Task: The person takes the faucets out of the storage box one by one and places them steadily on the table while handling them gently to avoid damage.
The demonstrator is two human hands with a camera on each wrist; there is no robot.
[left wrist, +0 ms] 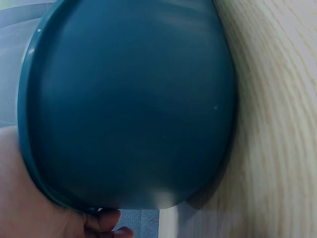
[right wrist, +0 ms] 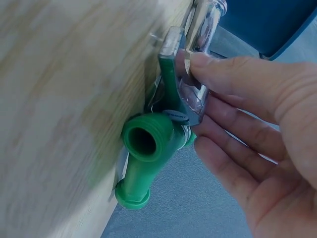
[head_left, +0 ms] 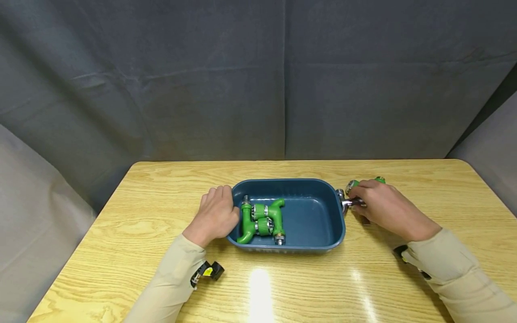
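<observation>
Wooden table (head_left: 121, 233), grey drapes (head_left: 202, 107), blue tray (head_left: 311, 220)

The person wears pale beige sleeves. The left sleeve (head_left: 171, 278) has a smooth cuff and soft creases along the forearm; the right sleeve (head_left: 452, 264) is the same plain cloth, with broader folds towards the elbow. Below the left cuff sits a small black device (head_left: 217, 271) with a blocky, rounded end, a bright yellow patch (head_left: 208, 272) and a bit of silvery metal (head_left: 195, 279). A second black device (head_left: 400, 250), mostly hidden by the right sleeve, seems to bear some yellow too. The left hand (head_left: 216, 213) and right hand (head_left: 383, 207) are bare.
</observation>
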